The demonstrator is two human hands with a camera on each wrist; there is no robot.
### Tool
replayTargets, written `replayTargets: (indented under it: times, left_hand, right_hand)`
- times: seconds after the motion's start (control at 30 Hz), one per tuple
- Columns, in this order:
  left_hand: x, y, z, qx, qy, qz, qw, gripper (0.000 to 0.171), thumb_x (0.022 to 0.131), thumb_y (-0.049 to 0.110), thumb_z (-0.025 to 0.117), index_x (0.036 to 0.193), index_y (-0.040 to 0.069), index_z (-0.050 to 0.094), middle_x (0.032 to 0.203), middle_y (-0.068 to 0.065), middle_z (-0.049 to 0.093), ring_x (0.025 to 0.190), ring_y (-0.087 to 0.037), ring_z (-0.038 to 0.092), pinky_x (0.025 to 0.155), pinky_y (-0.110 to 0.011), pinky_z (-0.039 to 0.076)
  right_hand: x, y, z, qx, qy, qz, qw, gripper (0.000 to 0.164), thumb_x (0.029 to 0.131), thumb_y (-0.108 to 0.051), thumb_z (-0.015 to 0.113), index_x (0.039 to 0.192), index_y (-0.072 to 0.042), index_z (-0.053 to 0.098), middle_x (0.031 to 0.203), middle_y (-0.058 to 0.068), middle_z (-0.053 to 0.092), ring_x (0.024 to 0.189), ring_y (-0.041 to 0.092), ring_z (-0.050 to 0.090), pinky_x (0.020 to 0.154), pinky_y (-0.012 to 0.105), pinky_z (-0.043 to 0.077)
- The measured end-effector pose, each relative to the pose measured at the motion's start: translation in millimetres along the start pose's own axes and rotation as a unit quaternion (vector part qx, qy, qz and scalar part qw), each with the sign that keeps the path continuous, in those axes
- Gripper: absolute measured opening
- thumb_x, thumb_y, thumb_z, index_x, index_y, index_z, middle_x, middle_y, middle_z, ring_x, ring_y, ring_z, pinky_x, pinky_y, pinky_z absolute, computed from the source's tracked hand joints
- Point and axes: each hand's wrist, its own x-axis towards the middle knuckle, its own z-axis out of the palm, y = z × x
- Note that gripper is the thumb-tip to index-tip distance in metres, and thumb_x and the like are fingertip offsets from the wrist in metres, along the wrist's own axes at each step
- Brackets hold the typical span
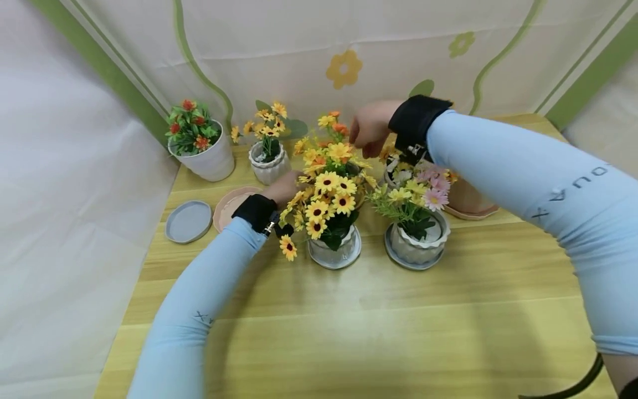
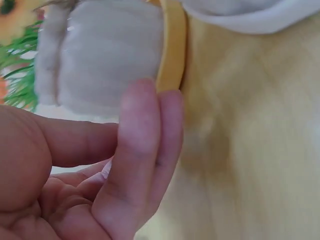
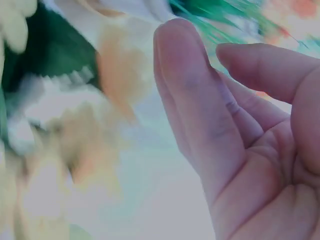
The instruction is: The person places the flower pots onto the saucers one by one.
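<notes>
My left hand (image 1: 283,188) reaches behind the dark-centred yellow flowers (image 1: 326,200), which partly hide it in the head view. In the left wrist view, its fingertips are right at the edge of a yellow saucer (image 2: 174,45) under a whitish pot (image 2: 112,55), and the thumb stands apart from the fingers. My right hand (image 1: 371,124) hangs beside the orange and yellow flowers (image 1: 340,152) at the back. Nothing shows between its thumb and nearly straight fingers (image 3: 185,65) in the right wrist view. The blossoms around it are blurred there.
In front stand two scalloped pots on grey saucers, one with yellow flowers, the other with pink and yellow daisies (image 1: 435,198). A red-flowered white pot (image 1: 211,155) and a small whitish pot (image 1: 269,166) are back left. A grey saucer (image 1: 188,221) and a pink saucer (image 1: 226,206) lie left.
</notes>
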Motion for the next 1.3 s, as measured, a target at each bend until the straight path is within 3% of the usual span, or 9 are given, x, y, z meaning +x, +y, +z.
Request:
replayTargets:
  times: [0.1, 0.17, 0.27, 0.33, 0.47, 0.67, 1.0, 1.2, 1.3]
  left_hand:
    - [-60.9, 76.8, -15.2, 0.006, 0.016, -0.058, 0.9982, 0.049, 0.105, 0.017, 0.051, 0.146, -0.006, 0.04, 0.142, -0.026, 0.045, 0.115, -0.03, 0.056, 0.098, -0.04, 0.046]
    - [-75.2, 85.1, -21.4, -0.024, 0.026, -0.072, 0.9968, 0.045, 0.105, 0.013, 0.049, 0.144, -0.008, 0.042, 0.134, -0.028, 0.05, 0.095, -0.023, 0.06, 0.089, -0.04, 0.052]
    - [-90.9, 77.1, -33.5, -0.117, 0.039, -0.081, 0.9891, 0.041, 0.104, 0.009, 0.047, 0.141, -0.008, 0.046, 0.12, -0.031, 0.055, 0.084, -0.025, 0.063, 0.082, -0.042, 0.057]
    - [-99.9, 66.6, -42.1, -0.133, 0.05, -0.074, 0.987, 0.038, 0.105, 0.01, 0.046, 0.139, -0.006, 0.049, 0.117, -0.032, 0.059, 0.087, -0.029, 0.066, 0.081, -0.044, 0.058]
    - [-124.2, 55.1, -58.0, -0.103, 0.087, -0.082, 0.9875, 0.038, 0.106, 0.018, 0.048, 0.136, -0.003, 0.053, 0.108, -0.029, 0.065, 0.088, -0.034, 0.069, 0.078, -0.042, 0.06]
    - [-154.3, 41.5, -70.9, -0.064, 0.125, -0.148, 0.9789, 0.043, 0.106, 0.022, 0.046, 0.139, -0.005, 0.049, 0.108, -0.028, 0.066, 0.08, -0.031, 0.071, 0.075, -0.041, 0.06]
    - [-173.8, 8.3, -56.5, 0.039, 0.133, -0.228, 0.9637, 0.06, 0.103, 0.024, 0.045, 0.15, -0.009, 0.026, 0.089, -0.016, 0.071, 0.064, -0.024, 0.068, 0.071, -0.036, 0.054]
    - [-172.5, -4.5, -46.9, 0.025, 0.147, -0.239, 0.9596, 0.047, 0.099, 0.021, 0.049, 0.132, -0.011, 0.039, 0.082, -0.017, 0.067, 0.061, -0.023, 0.067, 0.058, -0.034, 0.053]
    - [-168.9, -8.7, -42.6, -0.011, 0.155, -0.241, 0.958, 0.052, 0.096, 0.016, 0.051, 0.139, -0.009, 0.035, 0.081, -0.016, 0.068, 0.062, -0.022, 0.067, 0.057, -0.034, 0.057]
  right_hand:
    - [-27.6, -4.4, -12.9, 0.058, 0.044, -0.004, 0.997, 0.043, 0.102, -0.01, 0.049, 0.142, 0.006, 0.048, 0.097, 0.014, 0.072, 0.081, 0.02, 0.071, 0.077, 0.032, 0.059]
    - [-46.7, -8.2, -18.9, 0.058, 0.074, -0.013, 0.995, 0.042, 0.103, -0.012, 0.048, 0.142, 0.005, 0.048, 0.095, 0.013, 0.072, 0.08, 0.019, 0.07, 0.075, 0.03, 0.059]
    - [-73.8, -10.8, -23.3, 0.047, 0.128, -0.033, 0.99, 0.04, 0.105, -0.015, 0.048, 0.141, 0.003, 0.05, 0.096, 0.014, 0.07, 0.079, 0.019, 0.069, 0.073, 0.028, 0.059]
    - [-89.5, -8.7, -22.3, 0.035, 0.167, -0.05, 0.984, 0.039, 0.105, -0.018, 0.048, 0.139, 0.001, 0.052, 0.097, 0.015, 0.07, 0.078, 0.019, 0.069, 0.071, 0.027, 0.059]
    - [-116.9, -1.5, -14.4, 0.054, 0.219, -0.073, 0.971, 0.036, 0.104, -0.02, 0.052, 0.134, -0.001, 0.058, 0.096, 0.015, 0.07, 0.078, 0.02, 0.069, 0.068, 0.027, 0.059]
    - [-145.4, 16.7, 13.0, 0.089, 0.262, -0.074, 0.958, 0.032, 0.103, -0.023, 0.056, 0.128, -0.006, 0.065, 0.091, 0.014, 0.07, 0.076, 0.022, 0.068, 0.062, 0.027, 0.059]
    - [-157.1, 42.6, 55.7, 0.117, 0.287, -0.072, 0.948, 0.033, 0.102, -0.025, 0.058, 0.124, -0.003, 0.067, 0.085, 0.011, 0.072, 0.071, 0.021, 0.069, 0.06, 0.028, 0.058]
    - [-157.0, 45.9, 70.9, 0.148, 0.285, -0.087, 0.943, 0.029, 0.101, -0.019, 0.059, 0.121, -0.001, 0.068, 0.086, 0.011, 0.073, 0.072, 0.021, 0.07, 0.062, 0.03, 0.059]
    - [-154.9, 47.0, 74.3, 0.167, 0.278, -0.1, 0.941, 0.028, 0.101, -0.016, 0.058, 0.121, 0.002, 0.068, 0.086, 0.013, 0.073, 0.073, 0.023, 0.071, 0.061, 0.031, 0.059]
